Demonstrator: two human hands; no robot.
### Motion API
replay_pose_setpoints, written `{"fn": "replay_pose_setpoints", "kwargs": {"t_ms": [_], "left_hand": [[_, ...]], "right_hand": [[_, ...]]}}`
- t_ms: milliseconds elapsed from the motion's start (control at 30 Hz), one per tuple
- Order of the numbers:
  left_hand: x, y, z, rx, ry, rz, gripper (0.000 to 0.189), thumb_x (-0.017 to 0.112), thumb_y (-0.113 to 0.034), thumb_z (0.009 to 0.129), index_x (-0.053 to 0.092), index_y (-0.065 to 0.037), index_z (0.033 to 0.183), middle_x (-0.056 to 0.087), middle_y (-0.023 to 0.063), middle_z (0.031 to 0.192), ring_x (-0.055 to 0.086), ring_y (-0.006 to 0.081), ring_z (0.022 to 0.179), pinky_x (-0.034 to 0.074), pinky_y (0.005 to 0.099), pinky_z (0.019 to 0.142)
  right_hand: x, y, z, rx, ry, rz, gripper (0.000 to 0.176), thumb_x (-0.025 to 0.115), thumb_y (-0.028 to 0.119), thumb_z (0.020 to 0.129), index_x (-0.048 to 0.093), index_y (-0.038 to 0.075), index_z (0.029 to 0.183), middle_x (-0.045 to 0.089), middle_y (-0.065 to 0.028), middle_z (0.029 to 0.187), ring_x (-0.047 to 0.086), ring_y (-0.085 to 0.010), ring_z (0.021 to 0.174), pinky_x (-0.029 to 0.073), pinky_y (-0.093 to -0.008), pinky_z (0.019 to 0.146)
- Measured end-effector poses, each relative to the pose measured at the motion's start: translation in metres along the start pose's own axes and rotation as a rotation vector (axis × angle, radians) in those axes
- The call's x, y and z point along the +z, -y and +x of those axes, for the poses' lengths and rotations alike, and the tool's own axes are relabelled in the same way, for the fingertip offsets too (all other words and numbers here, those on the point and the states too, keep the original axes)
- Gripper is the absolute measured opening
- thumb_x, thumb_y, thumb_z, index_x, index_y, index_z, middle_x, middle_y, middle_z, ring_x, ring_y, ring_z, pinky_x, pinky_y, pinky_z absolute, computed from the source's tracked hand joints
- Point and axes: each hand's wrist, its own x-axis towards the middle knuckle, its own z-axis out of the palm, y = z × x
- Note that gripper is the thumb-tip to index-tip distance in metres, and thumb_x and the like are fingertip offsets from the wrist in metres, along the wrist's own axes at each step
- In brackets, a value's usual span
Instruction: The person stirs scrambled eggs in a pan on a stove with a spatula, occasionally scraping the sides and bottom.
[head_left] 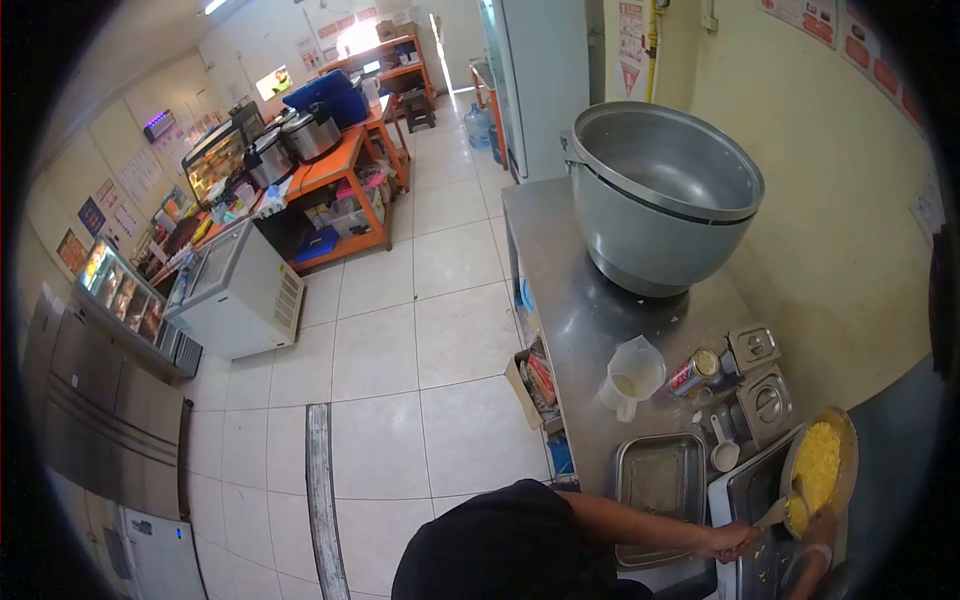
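At the lower right, a tan pan (848,455) holds a heap of yellow, crumbly food that looks like scrambled egg (818,465). My left hand (735,541) is closed round the pale handle (772,515) that runs to the pan's rim. Against the pan's lower side, my right hand (822,528) has its fingers curled in at the food's edge; I cannot tell what they grip. Yellow bits lie on the white-edged tray (722,505) under my hands. Beside it, a shallow metal pan (660,465) lies partly beneath my left forearm.
The steel table (560,255) carries a big grey pot (665,225), a clear measuring jug (634,377), a can (694,372), a white scoop (724,455) and lidded steel containers (766,402). A wall borders the table's right side. Across the tiled floor stand a chest freezer (255,310) and orange shelving (335,175).
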Motion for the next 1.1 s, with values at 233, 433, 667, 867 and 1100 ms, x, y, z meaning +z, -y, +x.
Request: {"fn": "replay_pose_setpoints", "kwargs": {"t_ms": [233, 433, 667, 867, 1100], "left_hand": [[0.004, 0.001, 0.001, 0.074, -0.055, 0.030, 0.035, 0.041, -0.048, 0.096, 0.045, -0.014, 0.086, 0.037, -0.0075, 0.063, 0.033, 0.0052, 0.048, 0.028, 0.0220, 0.041], [0.002, -0.018, -0.041, 0.008, -0.096, 0.150, 0.029, 0.051, -0.040, 0.091, 0.050, -0.012, 0.095, 0.041, -0.0027, 0.075, 0.040, 0.0108, 0.064, 0.037, 0.0281, 0.058], [0.022, -0.050, -0.061, -0.195, -0.085, -0.092, 0.034, 0.045, -0.043, 0.099, 0.050, -0.009, 0.097, 0.034, -0.0080, 0.065, 0.029, 0.0023, 0.050, 0.023, 0.0189, 0.044], [0.020, -0.047, -0.055, -0.198, -0.051, -0.140, 0.030, 0.045, -0.039, 0.100, 0.049, -0.010, 0.096, 0.033, -0.0074, 0.064, 0.029, 0.0027, 0.049, 0.023, 0.0185, 0.043], [0.024, -0.046, -0.056, -0.214, -0.080, -0.123, 0.031, 0.043, -0.039, 0.101, 0.048, -0.009, 0.097, 0.032, -0.0073, 0.064, 0.027, 0.0024, 0.048, 0.024, 0.0181, 0.042]], "right_hand": [[0.047, -0.023, 0.070, 0.126, -0.451, 0.162, 0.016, 0.048, 0.012, 0.091, 0.059, 0.001, 0.095, 0.062, -0.0256, 0.093, 0.059, -0.0446, 0.088, 0.046, -0.0491, 0.074], [0.019, -0.035, 0.026, -0.007, -0.476, 0.213, 0.024, 0.046, 0.024, 0.092, 0.062, 0.006, 0.096, 0.064, -0.0233, 0.092, 0.060, -0.0431, 0.088, 0.047, -0.0520, 0.075], [-0.094, -0.008, -0.107, 0.062, -0.215, 0.108, 0.021, 0.054, 0.019, 0.087, 0.068, 0.005, 0.095, 0.067, -0.0203, 0.095, 0.065, -0.0364, 0.093, 0.050, -0.0464, 0.081], [-0.058, -0.012, -0.101, 0.051, -0.085, 0.108, 0.018, 0.055, 0.016, 0.086, 0.068, 0.006, 0.093, 0.067, -0.0198, 0.096, 0.066, -0.0356, 0.093, 0.051, -0.0454, 0.082], [-0.004, -0.005, -0.010, 0.085, -0.405, 0.177, 0.017, 0.055, 0.017, 0.086, 0.067, 0.008, 0.094, 0.067, -0.0194, 0.091, 0.066, -0.0362, 0.089, 0.051, -0.0468, 0.077]]}}
